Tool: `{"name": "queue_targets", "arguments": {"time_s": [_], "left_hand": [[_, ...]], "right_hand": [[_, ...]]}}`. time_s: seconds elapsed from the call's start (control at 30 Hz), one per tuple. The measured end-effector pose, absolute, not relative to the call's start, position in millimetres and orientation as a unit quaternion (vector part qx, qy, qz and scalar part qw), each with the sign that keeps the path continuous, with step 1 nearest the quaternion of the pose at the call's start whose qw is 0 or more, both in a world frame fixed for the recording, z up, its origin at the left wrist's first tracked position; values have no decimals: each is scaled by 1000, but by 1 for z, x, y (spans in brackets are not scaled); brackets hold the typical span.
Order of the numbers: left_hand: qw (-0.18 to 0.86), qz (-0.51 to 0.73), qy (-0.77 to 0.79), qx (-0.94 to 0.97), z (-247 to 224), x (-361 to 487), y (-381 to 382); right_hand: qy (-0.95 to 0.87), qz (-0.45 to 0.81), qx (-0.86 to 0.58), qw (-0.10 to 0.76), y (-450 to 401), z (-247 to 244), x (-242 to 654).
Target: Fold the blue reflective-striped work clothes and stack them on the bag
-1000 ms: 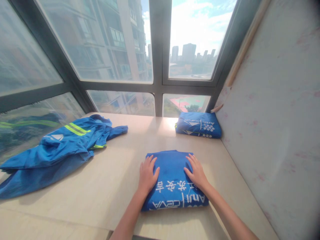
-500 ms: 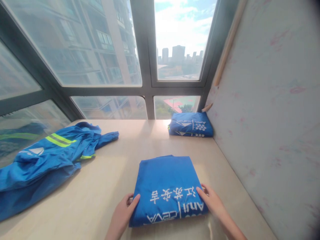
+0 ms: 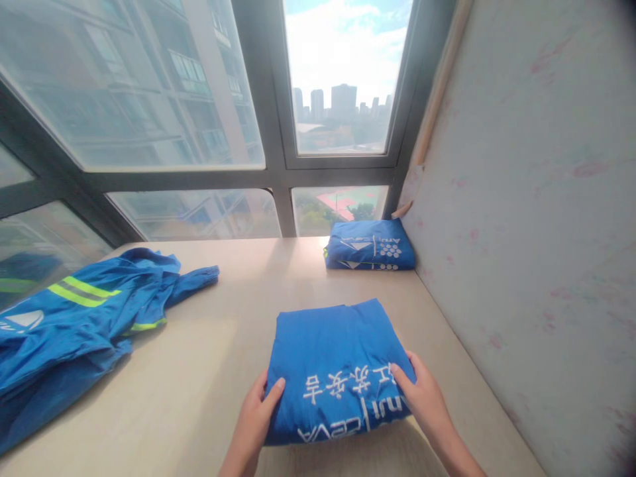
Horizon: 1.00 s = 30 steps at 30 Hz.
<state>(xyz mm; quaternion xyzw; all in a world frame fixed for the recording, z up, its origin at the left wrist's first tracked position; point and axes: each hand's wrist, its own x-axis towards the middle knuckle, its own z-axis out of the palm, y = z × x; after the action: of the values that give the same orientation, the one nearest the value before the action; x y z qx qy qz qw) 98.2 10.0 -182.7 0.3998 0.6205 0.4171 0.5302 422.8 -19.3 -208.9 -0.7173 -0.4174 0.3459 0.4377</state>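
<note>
A folded blue garment (image 3: 332, 344) with white lettering is held between my two hands at the lower middle of the view, its near edge slightly above the table. My left hand (image 3: 258, 411) grips its left side, thumb on top and fingers hidden beneath. On the right side, my right hand (image 3: 422, 397) holds it the same way, thumb over the lettering. The printed characters appear upside down.
A loosely spread blue garment (image 3: 89, 324) with yellow-green stripes lies on the pale table (image 3: 199, 371) at left. Folded blue garments (image 3: 370, 245) sit at the back right, against the patterned wall (image 3: 521, 232). Large windows (image 3: 342, 79) stand behind the table.
Both hands have closed further over the folded garment's sides and its near part has come up off the table. The view has shifted slightly to the right.
</note>
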Motion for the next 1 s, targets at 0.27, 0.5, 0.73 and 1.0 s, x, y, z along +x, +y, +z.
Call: {"name": "queue_targets", "arguments": {"time_s": [0.27, 0.5, 0.73, 1.0], "left_hand": [[552, 501, 462, 481, -87, 173, 150], [508, 442, 492, 552, -69, 248, 331], [434, 403, 575, 565, -189, 250, 295], [304, 368, 499, 723, -248, 200, 170]], "right_hand": [[-455, 184, -699, 520, 95, -90, 496], [-436, 138, -750, 478, 251, -62, 568], [-477, 0, -779, 408, 226, -190, 551], [-582, 36, -728, 360, 126, -296, 491]]}}
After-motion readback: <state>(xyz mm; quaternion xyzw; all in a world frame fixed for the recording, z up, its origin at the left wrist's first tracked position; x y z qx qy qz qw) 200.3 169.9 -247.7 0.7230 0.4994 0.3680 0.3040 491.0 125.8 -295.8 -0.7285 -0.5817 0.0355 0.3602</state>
